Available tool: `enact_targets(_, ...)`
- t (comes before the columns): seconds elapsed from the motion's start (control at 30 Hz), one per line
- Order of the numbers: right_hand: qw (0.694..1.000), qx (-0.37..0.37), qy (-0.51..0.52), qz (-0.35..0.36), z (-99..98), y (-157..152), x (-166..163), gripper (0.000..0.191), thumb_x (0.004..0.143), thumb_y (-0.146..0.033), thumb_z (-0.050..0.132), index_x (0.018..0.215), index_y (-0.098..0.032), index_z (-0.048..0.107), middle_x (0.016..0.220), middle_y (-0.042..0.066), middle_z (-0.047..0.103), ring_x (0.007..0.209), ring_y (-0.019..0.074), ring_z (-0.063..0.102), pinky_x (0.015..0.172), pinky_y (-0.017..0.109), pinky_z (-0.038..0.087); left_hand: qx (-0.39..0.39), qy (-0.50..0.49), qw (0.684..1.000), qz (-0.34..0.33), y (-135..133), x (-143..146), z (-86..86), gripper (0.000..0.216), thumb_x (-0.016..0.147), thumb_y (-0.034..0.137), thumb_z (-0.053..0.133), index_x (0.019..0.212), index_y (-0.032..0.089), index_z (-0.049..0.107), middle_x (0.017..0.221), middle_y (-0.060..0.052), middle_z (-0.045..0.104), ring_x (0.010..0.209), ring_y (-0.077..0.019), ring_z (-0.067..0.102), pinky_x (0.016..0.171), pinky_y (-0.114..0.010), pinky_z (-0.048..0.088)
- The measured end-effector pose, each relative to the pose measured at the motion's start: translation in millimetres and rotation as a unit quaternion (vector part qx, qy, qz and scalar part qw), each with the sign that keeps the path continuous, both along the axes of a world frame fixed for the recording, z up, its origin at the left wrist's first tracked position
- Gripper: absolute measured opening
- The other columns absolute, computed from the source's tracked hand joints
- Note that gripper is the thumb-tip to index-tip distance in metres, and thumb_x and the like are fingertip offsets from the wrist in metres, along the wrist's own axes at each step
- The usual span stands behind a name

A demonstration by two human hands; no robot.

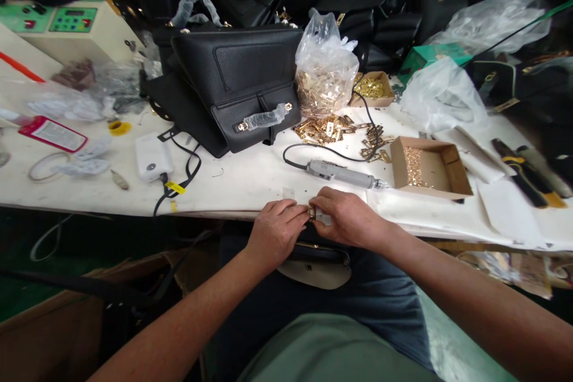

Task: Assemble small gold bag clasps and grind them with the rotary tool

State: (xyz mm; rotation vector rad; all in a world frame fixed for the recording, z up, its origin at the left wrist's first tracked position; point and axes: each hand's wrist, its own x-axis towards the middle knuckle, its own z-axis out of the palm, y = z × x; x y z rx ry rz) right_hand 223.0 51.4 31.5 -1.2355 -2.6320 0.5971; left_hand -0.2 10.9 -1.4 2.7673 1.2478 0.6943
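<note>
At the table's front edge my two hands meet around a small gold metal fitting. My left hand has its fingers bent together, with the tips at the fitting's left side. From the other side my right hand pinches the fitting between thumb and fingers. Fingers cover much of the piece. Below the hands, on my lap, lies a bag with a pale flap and a gold-edged opening. A grey electric screwdriver rests on the table just beyond my right hand.
A black handbag stands behind the screwdriver. Loose gold plates lie beside a plastic bag of fittings. A cardboard box holds small screws. Pliers lie at right; a white power adapter with cables sits left.
</note>
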Motion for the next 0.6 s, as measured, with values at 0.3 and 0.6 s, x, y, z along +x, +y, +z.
enact_targets(0.3, 0.998, 0.038, -0.037, 0.03, -3.5, -0.4, 0.3, 0.029, 0.091, -0.029, 0.063, 0.115, -0.016, 0.071, 0.105, 0.012, 0.07, 0.089, 0.0243, 0.067, 0.074, 0.033, 0.048, -0.003, -0.028, 1.0, 0.005, -1.1, 0.3, -2.3, 0.014, 0.098, 0.02, 0.066, 0.109, 0.019, 0.075, 0.119, -0.004, 0.079, 0.116, -0.0245, 0.067, 0.097, -0.042, 0.054)
enact_targets(0.6, 0.998, 0.038, -0.04, 0.034, -3.9, 1.4, 1.3, 0.029, 0.09, -0.03, 0.064, 0.114, -0.016, 0.072, 0.105, 0.011, 0.07, 0.089, 0.0241, 0.066, 0.073, 0.033, 0.046, -0.002, -0.034, 0.999, 0.001, -0.4, -2.1, -4.5, 0.013, 0.096, 0.02, 0.07, 0.107, 0.02, 0.076, 0.12, -0.002, 0.079, 0.115, -0.025, 0.068, 0.096, -0.044, 0.055)
